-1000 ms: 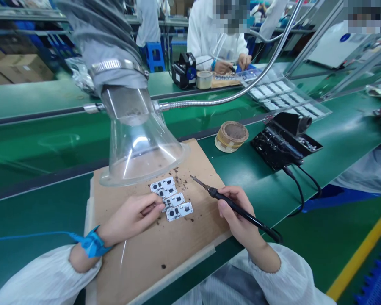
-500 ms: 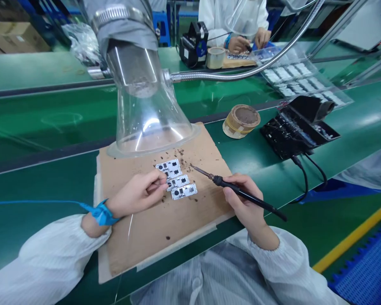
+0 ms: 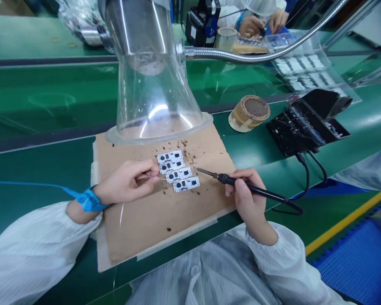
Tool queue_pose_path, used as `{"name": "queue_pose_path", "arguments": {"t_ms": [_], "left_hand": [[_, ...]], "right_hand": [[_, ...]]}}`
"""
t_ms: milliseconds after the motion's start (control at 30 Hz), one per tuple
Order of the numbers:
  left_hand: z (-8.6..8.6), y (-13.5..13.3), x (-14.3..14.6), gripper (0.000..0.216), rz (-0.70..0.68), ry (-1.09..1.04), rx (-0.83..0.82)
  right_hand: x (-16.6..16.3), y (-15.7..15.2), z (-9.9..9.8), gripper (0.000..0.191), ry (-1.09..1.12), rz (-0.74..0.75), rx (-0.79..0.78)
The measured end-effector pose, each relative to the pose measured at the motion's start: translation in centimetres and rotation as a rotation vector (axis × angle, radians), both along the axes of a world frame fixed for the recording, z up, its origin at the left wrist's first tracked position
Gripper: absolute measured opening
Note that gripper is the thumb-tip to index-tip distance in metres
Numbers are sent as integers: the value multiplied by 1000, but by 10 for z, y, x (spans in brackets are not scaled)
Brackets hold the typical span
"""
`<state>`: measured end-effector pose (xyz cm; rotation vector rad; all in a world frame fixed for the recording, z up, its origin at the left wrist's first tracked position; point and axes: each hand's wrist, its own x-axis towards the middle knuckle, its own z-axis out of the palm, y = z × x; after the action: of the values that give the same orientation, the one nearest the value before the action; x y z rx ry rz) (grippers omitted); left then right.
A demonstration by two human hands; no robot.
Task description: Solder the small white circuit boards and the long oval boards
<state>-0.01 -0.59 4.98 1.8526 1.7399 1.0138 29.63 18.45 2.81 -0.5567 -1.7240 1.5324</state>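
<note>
Soldering iron [image 3: 224,178] in right fingers [image 3: 243,193], circuit boards [image 3: 179,174]

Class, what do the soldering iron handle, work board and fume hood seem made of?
Soldering iron handle: probably plastic, smooth black with slight sheen.
Work board: likely cardboard, matt brown, stained.
Fume hood: glossy clear plastic or glass; board shows through, reflections gleam.

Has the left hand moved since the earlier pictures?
Yes, slightly to the left: judged against the white circuit boards on the cardboard, the left hand has drawn back, opening a small gap.
</note>
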Motion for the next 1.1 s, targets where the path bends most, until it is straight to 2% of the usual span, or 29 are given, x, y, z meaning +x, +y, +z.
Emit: {"name": "queue_pose_path", "arguments": {"t_ms": [267, 433, 633, 733, 900, 1000, 1100], "left_hand": [[3, 3, 10, 14, -5, -2, -47], [8, 1, 3, 16, 1, -64, -53], [10, -2, -7, 15, -5, -96, -57], [8, -6, -10, 16, 4, -79, -75], [4, -8, -12, 16, 14, -74, -92], [4, -7, -12, 16, -15, -44, -85], [3, -5, -10, 14, 13, -53, -102]], "right_hand": [[20, 27, -3, 17, -19, 76, 11], [11, 10, 0, 21, -48, 52, 41], [-3, -17, 5, 18, -111, 124, 69], [-3, -18, 2, 16, -162, 111, 85], [-1, -13, -2, 16, -159, 92, 11], [-3, -12, -1, 16, -162, 102, 54], [-6, -12, 1, 17, -153, 92, 92]]}}
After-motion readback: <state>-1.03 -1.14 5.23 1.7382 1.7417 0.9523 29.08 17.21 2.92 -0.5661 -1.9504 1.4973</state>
